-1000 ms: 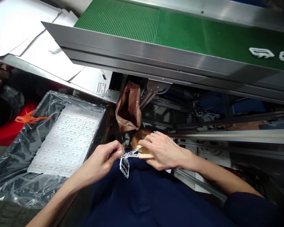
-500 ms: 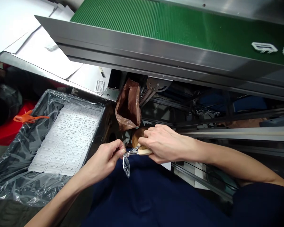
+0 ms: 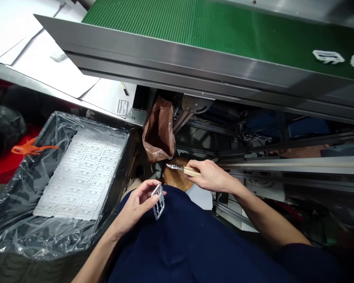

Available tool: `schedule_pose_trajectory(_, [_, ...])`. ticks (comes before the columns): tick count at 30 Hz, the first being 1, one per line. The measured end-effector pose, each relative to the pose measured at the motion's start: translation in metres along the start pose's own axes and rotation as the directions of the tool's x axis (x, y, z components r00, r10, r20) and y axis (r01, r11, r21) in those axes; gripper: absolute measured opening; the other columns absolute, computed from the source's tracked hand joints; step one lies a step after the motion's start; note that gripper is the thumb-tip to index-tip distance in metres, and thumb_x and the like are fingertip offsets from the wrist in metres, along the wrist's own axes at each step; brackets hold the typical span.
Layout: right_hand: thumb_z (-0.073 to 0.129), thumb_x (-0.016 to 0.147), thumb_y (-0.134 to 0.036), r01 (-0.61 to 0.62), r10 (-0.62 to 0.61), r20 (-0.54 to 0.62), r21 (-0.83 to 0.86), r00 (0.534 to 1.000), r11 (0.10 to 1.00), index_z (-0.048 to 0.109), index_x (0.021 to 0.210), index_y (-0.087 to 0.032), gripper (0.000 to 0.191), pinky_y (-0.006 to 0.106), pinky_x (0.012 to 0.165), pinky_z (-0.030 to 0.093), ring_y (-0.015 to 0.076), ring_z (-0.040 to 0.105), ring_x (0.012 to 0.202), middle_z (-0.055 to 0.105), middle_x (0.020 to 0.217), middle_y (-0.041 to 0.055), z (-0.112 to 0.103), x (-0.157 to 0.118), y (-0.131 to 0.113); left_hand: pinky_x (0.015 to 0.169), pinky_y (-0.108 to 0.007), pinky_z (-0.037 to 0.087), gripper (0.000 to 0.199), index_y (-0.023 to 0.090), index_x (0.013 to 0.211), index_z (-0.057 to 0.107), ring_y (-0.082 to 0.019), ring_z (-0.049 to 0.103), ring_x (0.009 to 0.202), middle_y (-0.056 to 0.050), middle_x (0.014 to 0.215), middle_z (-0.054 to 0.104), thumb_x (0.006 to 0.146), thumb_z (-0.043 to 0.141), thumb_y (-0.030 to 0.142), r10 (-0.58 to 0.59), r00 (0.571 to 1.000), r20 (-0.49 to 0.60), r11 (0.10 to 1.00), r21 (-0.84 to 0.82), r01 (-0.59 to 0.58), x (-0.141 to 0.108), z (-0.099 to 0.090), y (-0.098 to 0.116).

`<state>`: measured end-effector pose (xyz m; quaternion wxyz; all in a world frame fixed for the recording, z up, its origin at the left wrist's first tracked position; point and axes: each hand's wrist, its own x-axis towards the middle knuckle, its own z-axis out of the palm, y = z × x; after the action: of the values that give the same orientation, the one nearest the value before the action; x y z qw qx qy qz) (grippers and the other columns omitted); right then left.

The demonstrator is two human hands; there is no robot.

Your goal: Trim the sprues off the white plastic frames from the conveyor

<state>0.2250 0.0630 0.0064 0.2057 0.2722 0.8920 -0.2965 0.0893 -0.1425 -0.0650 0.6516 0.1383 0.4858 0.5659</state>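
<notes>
Between the thumb and fingers of my left hand (image 3: 143,202) is a small white plastic frame (image 3: 158,202), held upright above my dark blue clothing. My right hand (image 3: 208,175) is closed round the pale handles of a pair of pliers (image 3: 191,171), whose metal jaws point left over a round wooden surface (image 3: 177,177). The pliers are apart from the frame. To the left, similar white frames (image 3: 79,173) lie in neat rows inside a bin lined with clear plastic (image 3: 20,220).
A green ribbed conveyor belt (image 3: 171,23) with a metal side rail (image 3: 165,59) crosses the top, carrying white frames (image 3: 328,56) at right. Below it hangs an open brown bag (image 3: 159,131). An orange clamp (image 3: 32,148) grips the bin's edge. Paper sheets (image 3: 67,74) cover the left table.
The pliers have come away from the white frame, with my right hand moving right. My left hand has turned, showing more of the frame.
</notes>
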Motion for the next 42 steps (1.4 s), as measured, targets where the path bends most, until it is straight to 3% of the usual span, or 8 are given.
schedule_pose_trajectory(4, [0.049, 0.081, -0.028, 0.087, -0.052, -0.137, 0.267, 0.989, 0.960, 0.053, 0.087, -0.018, 0.012, 0.019, 0.060, 0.034, 0.0097, 0.052, 0.066, 0.060, 0.077, -0.0009, 0.022, 0.007, -0.003, 0.077, -0.031, 0.048, 0.032, 0.018, 0.105, 0.057, -0.021, 0.061, 0.087, -0.008, 0.100, 0.061, 0.087, 0.050, 0.043, -0.114, 0.993, -0.019, 0.958, -0.268, 0.105, 0.009, 0.005, -0.009])
schedule_pose_trajectory(8, [0.051, 0.078, -0.019, 0.278, -0.233, -0.163, 0.366, 0.959, 0.888, 0.052, 0.095, -0.019, 0.017, 0.018, 0.060, 0.035, 0.0088, 0.053, 0.066, 0.061, 0.081, -0.0010, 0.026, 0.022, -0.018, 0.061, -0.024, 0.048, 0.050, 0.011, 0.105, 0.060, -0.016, 0.060, 0.066, -0.010, 0.085, 0.065, 0.089, 0.038, 0.053, -0.254, 0.967, -0.036, 0.920, -0.318, 0.230, 0.016, 0.011, -0.004])
schedule_pose_trajectory(13, [0.054, 0.072, -0.015, 0.411, -0.424, -0.012, 0.267, 0.906, 0.872, 0.053, 0.095, -0.019, 0.023, 0.017, 0.056, 0.032, 0.0082, 0.051, 0.062, 0.059, 0.074, -0.0028, 0.016, 0.035, -0.025, 0.063, -0.027, 0.049, 0.048, 0.009, 0.094, 0.064, -0.019, 0.062, 0.065, -0.010, 0.077, 0.066, 0.086, 0.044, 0.052, -0.371, 0.927, -0.059, 0.901, -0.265, 0.344, 0.016, 0.017, 0.006])
schedule_pose_trajectory(18, [0.052, 0.071, -0.013, 0.430, -0.467, 0.127, 0.235, 0.875, 0.872, 0.053, 0.093, -0.019, 0.022, 0.017, 0.055, 0.031, 0.0082, 0.051, 0.061, 0.059, 0.074, -0.0028, 0.011, 0.040, -0.026, 0.057, -0.029, 0.049, 0.045, 0.010, 0.095, 0.065, -0.019, 0.060, 0.058, -0.010, 0.080, 0.065, 0.087, 0.045, 0.050, -0.393, 0.920, -0.001, 0.893, -0.240, 0.381, 0.013, 0.018, 0.008])
schedule_pose_trajectory(28, [0.054, 0.070, -0.014, 0.480, -0.495, 0.194, 0.122, 0.847, 0.869, 0.053, 0.091, -0.019, 0.023, 0.018, 0.051, 0.027, 0.0083, 0.048, 0.058, 0.057, 0.070, -0.0030, 0.010, 0.044, -0.032, 0.053, -0.031, 0.050, 0.041, 0.010, 0.098, 0.063, -0.017, 0.056, 0.053, -0.009, 0.074, 0.062, 0.088, 0.042, 0.044, -0.383, 0.923, 0.039, 0.900, -0.209, 0.382, 0.015, 0.013, 0.006])
schedule_pose_trajectory(34, [0.055, 0.069, -0.019, 0.528, -0.515, 0.237, 0.008, 0.824, 0.849, 0.054, 0.097, -0.021, 0.028, 0.019, 0.050, 0.025, 0.0099, 0.048, 0.059, 0.060, 0.073, -0.0012, 0.011, 0.045, -0.036, 0.052, -0.031, 0.050, 0.027, 0.010, 0.092, 0.062, -0.018, 0.056, 0.052, -0.009, 0.075, 0.062, 0.082, 0.049, 0.032, -0.443, 0.896, 0.020, 0.871, -0.228, 0.436, 0.016, 0.012, 0.005])
schedule_pose_trajectory(42, [0.054, 0.069, -0.019, 0.541, -0.524, 0.245, -0.006, 0.816, 0.841, 0.053, 0.095, -0.021, 0.026, 0.020, 0.051, 0.025, 0.0104, 0.048, 0.059, 0.060, 0.072, -0.0014, 0.016, 0.045, -0.036, 0.052, -0.032, 0.050, 0.027, 0.008, 0.092, 0.062, -0.020, 0.057, 0.053, -0.012, 0.075, 0.064, 0.078, 0.054, 0.031, -0.468, 0.883, 0.022, 0.850, -0.263, 0.457, 0.014, 0.008, 0.003])
